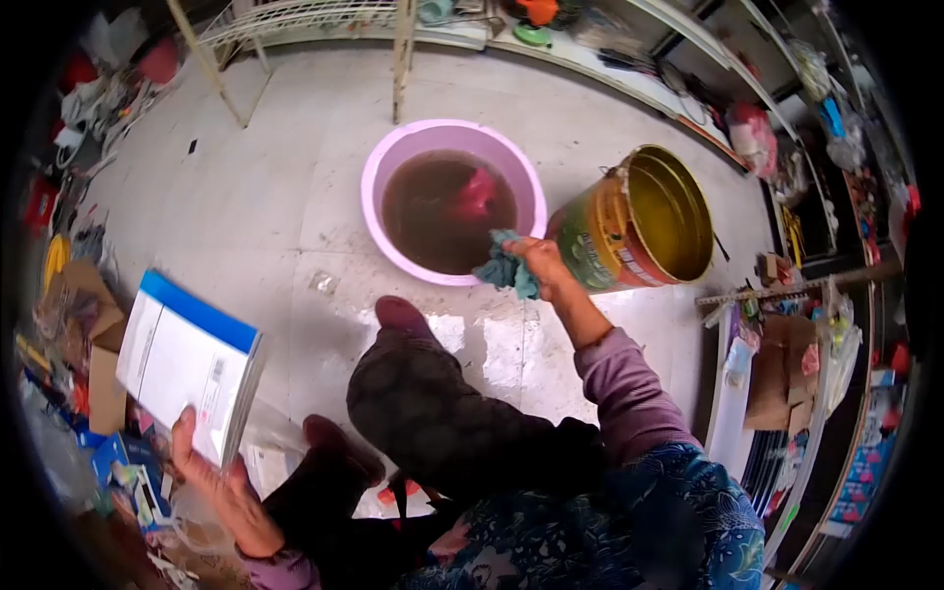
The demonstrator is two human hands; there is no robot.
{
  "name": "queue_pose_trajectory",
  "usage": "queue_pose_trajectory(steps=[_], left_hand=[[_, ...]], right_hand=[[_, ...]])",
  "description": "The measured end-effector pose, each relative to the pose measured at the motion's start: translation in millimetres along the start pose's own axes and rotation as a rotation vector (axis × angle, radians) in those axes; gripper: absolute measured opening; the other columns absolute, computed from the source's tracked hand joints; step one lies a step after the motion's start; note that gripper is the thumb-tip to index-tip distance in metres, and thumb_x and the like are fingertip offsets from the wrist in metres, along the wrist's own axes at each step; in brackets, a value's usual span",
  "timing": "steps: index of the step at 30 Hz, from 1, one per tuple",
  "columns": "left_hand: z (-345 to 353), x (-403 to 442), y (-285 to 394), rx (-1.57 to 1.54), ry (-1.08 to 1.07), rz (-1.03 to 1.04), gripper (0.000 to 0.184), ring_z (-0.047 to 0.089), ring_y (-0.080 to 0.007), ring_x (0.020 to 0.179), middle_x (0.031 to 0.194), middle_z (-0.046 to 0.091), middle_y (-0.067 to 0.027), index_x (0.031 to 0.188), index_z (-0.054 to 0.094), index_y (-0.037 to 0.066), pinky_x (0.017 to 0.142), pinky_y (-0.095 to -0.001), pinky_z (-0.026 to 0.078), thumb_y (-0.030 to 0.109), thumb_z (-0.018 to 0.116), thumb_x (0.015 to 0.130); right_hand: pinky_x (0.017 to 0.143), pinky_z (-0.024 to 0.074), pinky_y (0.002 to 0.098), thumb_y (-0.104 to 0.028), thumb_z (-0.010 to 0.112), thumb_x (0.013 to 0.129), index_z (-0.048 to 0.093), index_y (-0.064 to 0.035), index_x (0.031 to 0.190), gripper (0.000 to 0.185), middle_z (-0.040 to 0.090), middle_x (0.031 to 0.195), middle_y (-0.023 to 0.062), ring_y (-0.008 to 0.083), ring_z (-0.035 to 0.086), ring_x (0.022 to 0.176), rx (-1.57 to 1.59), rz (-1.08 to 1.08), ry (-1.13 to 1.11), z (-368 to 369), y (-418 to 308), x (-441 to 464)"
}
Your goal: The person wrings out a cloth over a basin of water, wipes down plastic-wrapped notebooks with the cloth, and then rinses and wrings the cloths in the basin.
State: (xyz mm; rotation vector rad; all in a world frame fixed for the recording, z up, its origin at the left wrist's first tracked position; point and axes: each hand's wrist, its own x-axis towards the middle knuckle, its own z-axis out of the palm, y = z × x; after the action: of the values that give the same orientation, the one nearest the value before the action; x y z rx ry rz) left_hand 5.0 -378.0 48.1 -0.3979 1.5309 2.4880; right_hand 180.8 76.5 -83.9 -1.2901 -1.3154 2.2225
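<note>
My left hand (218, 484) grips the lower edge of a white and blue pack (187, 359), thumb on its front and fingers hidden behind. A small barcode shows on the pack's face. In my right hand (544, 264) is a bunched teal cloth (511, 270), held beside the near right rim of a pink basin (372, 202). Dark, murky water (423, 211) fills much of the basin, and a bright pink item (477, 194) lies partly in it. Right of that hand stands a large metal bucket (610, 231) with a yellowish inside, tilted in view.
A white wire rack (295, 18) stands at the back, beside low shelves (590, 59) of goods. More shelving (787, 433) runs along the right. Cardboard boxes (106, 379) and clutter line the left. The pale tiled floor (295, 226) looks wet near my boots (401, 317).
</note>
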Motion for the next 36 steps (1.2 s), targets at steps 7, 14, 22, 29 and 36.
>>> queue_pose_trajectory(steps=[7,14,22,29,36], left_hand=[[15.8,-3.1,13.9,-0.109,0.051,-0.032,0.035,0.063,-0.0258,0.085,0.097,0.064,-0.0138,0.104,0.058,-0.003,0.081,-0.0365,0.052,0.010,0.062,0.071],[-96.5,-12.4,53.4,-0.211,0.149,0.141,0.045,0.063,-0.0281,0.092,0.102,0.062,-0.0165,0.114,0.050,-0.007,0.085,-0.0379,0.052,0.004,0.061,0.073],[-259.2,-57.9,-51.5,-0.294,0.710,-0.028,0.026,0.061,-0.0284,0.089,0.094,0.062,-0.0135,0.099,0.057,-0.002,0.084,-0.0392,0.050,0.005,0.061,0.074],[-407.0,-100.8,-203.8,1.266,0.428,0.444,0.055,0.053,-0.0261,0.107,0.108,0.058,-0.0151,0.116,0.054,-0.001,0.097,-0.0381,0.038,0.032,0.067,0.074],[-405.3,-105.5,-193.9,1.022,0.526,-0.140,0.053,0.054,-0.0262,0.108,0.111,0.058,-0.0154,0.119,0.051,-0.001,0.095,-0.0382,0.040,0.031,0.064,0.079]], right_hand=[[0.079,0.0523,0.0324,-0.019,0.061,0.085,0.060,0.0025,0.109,0.032,0.064,0.098,0.0116,0.0210,0.063,0.086,-0.083,-0.131,-0.062,28.3,-22.2,-5.5],[0.087,0.0469,0.0319,-0.024,0.057,0.089,0.054,0.0031,0.119,0.041,0.060,0.111,0.0125,0.0235,0.060,0.097,-0.238,-0.025,-0.276,68.0,-39.5,-14.5],[0.089,0.0476,0.0338,-0.026,0.057,0.088,0.052,0.0029,0.121,0.044,0.060,0.112,0.0154,0.0253,0.060,0.100,-0.224,0.071,-0.288,100.4,-9.9,-7.1],[0.070,0.0526,0.0320,-0.027,0.059,0.087,0.056,-0.0029,0.117,0.039,0.065,0.098,0.0100,0.0211,0.063,0.081,-0.124,-0.032,-0.169,79.1,-7.4,37.6],[0.050,0.0465,0.0282,-0.027,0.070,0.080,0.068,-0.0059,0.093,0.025,0.062,0.073,0.0022,0.0123,0.056,0.056,-0.336,-0.224,0.198,48.3,14.3,118.4]])
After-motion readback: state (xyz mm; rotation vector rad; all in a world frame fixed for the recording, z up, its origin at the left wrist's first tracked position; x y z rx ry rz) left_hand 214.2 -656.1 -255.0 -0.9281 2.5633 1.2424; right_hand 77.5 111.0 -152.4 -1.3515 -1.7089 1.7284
